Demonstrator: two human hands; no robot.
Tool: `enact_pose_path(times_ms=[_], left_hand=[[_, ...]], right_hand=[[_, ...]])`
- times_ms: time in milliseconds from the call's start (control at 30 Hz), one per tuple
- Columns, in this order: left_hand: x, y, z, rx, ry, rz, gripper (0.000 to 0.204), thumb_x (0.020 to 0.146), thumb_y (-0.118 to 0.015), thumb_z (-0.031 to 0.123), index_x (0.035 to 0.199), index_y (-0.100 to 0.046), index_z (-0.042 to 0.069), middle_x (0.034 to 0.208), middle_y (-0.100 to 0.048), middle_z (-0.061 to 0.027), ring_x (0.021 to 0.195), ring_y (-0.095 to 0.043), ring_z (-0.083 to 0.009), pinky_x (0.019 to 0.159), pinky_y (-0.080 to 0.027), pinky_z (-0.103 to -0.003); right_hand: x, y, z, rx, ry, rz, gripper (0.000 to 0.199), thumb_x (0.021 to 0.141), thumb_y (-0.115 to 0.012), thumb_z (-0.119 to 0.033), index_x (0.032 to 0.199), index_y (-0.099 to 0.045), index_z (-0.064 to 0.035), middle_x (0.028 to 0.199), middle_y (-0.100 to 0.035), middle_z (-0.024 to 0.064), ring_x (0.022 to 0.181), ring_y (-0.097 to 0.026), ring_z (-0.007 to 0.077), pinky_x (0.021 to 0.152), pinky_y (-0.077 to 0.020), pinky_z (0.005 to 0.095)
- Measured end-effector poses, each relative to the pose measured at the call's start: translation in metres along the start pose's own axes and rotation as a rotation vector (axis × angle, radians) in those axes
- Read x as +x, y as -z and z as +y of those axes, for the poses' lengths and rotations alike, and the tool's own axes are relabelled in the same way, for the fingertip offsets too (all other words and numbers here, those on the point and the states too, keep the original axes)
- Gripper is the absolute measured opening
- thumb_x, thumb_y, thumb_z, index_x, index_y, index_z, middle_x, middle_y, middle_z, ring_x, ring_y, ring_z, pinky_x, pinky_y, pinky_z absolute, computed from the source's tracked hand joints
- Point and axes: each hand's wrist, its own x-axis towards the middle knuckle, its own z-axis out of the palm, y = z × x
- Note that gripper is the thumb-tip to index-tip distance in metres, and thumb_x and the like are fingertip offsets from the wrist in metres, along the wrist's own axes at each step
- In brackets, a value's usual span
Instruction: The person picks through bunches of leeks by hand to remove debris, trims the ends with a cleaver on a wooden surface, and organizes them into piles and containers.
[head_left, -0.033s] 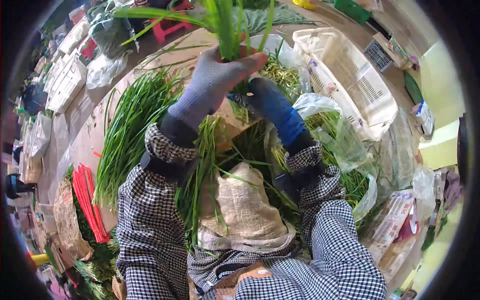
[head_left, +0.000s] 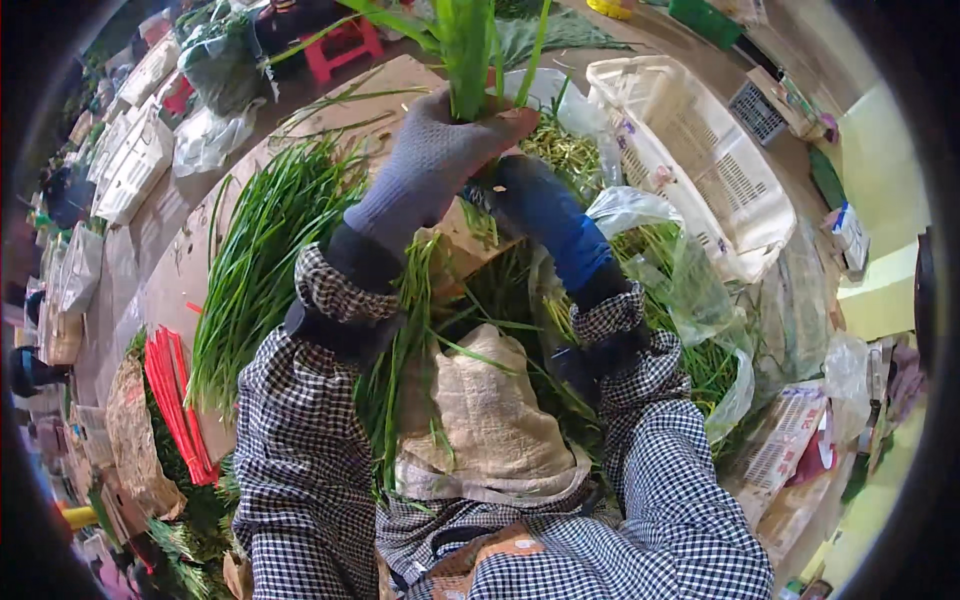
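Upright green chives (head_left: pixel 466 65) rise out of my left hand (head_left: pixel 440 150), which wears a grey-purple knit glove and is closed round their stalks. My right hand (head_left: pixel 525 195), in a dark blue glove, is just below and to the right, curled about the lower ends of the same bunch; its fingertips are partly hidden and blurred. A large heap of chives (head_left: pixel 265 250) lies left of my left forearm. More loose chives (head_left: pixel 415 300) hang over the tan cloth (head_left: pixel 490 410) on my lap.
Right of my arms, a clear plastic bag (head_left: pixel 690 290) lies over more greens, and a white plastic crate (head_left: pixel 700 150) stands beyond it. Red strips (head_left: pixel 178 405) lie at left near brown paper (head_left: pixel 135 440). At the far side are a red stool (head_left: pixel 345 50) and yellowed trimmings (head_left: pixel 570 150).
My left hand has shifted slightly right and down with the chives, and the leaf tips have swung. My right hand has stayed nearly in place.
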Motion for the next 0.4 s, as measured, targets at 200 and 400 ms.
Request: enact_pose_path(times_ms=[200,400], left_hand=[[0.004,0.009,0.019,-0.357,-0.077,0.043,0.027,0.083,-0.054,0.018,0.102,-0.054,-0.001,0.066,-0.052,-0.0036,0.055,-0.048,-0.0105,0.064,-0.049,-0.029],[-0.013,0.057,0.049,-0.614,-0.116,-0.094,0.044,0.090,-0.048,0.024,0.123,-0.040,-0.003,0.073,-0.045,0.0031,0.071,-0.051,-0.0097,0.099,-0.036,-0.044]], right_hand=[[-0.005,-0.008,0.004,0.001,-0.091,-0.152,0.022,0.077,-0.067,-0.020,0.089,-0.063,-0.0019,0.075,-0.062,0.0109,0.067,-0.057,0.0202,0.064,-0.0456,0.0325],[-0.074,-0.009,0.019,0.237,-0.158,-0.204,0.027,0.086,-0.058,-0.020,0.108,-0.060,-0.0047,0.088,-0.065,0.0071,0.077,-0.058,0.0095,0.071,-0.0463,0.0254]])
